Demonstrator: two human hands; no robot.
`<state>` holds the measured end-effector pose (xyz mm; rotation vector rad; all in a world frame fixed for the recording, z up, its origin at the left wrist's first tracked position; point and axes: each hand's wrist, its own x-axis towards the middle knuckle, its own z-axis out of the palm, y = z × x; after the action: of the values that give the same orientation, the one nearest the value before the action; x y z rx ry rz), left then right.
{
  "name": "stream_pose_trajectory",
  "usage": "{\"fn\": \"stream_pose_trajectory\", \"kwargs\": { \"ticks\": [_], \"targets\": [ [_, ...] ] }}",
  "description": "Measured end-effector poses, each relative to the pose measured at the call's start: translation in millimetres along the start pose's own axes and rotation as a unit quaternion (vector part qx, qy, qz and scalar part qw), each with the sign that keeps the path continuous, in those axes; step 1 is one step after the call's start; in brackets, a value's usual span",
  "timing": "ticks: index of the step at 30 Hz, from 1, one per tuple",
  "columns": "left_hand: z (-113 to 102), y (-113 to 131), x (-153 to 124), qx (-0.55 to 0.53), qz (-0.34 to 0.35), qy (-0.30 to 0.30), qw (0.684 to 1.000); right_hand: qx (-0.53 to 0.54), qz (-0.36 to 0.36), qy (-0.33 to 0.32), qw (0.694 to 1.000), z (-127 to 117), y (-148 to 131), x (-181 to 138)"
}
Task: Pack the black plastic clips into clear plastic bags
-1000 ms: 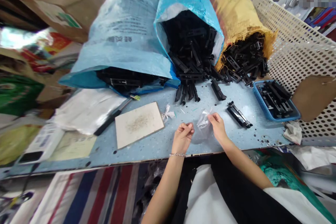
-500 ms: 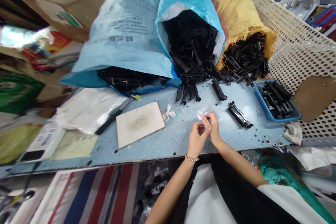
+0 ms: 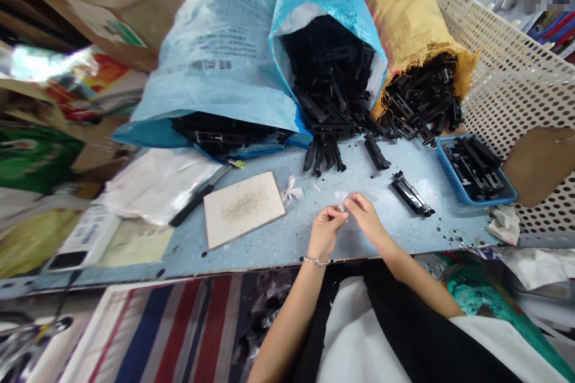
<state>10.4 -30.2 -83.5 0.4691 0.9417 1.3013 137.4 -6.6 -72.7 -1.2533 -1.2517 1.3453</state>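
A small piece of clear plastic film is pinched between my hands, just above the blue speckled table. My left hand, with a bracelet at the wrist, is closed on its lower left side. Thumb and fingers of my right hand close on its right side. The film's exact shape is too small to make out. To the right of my hands lies a black plastic part with a shiny face. A whitish board with a scuffed middle is on the left, beside a knotted white plastic scrap.
Two blue sacks and a yellow sack stand at the back, black parts spilling from them. A blue basket of black parts sits by the perforated cream crate. A black-handled tool lies left of the board.
My hands have drawn slightly apart, the left one shifting left and lower. The film now shows between the fingertips. The view has shifted slightly.
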Motion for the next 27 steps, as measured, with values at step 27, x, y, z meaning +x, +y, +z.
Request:
{"fn": "stream_pose_trajectory", "kwargs": {
  "ticks": [27],
  "targets": [
    [0.8, -5.8, -3.6, -0.033, 0.012, 0.036, 0.999, 0.109, 0.073, 0.025, 0.991, -4.6, 0.4, -1.2]
  ]
}}
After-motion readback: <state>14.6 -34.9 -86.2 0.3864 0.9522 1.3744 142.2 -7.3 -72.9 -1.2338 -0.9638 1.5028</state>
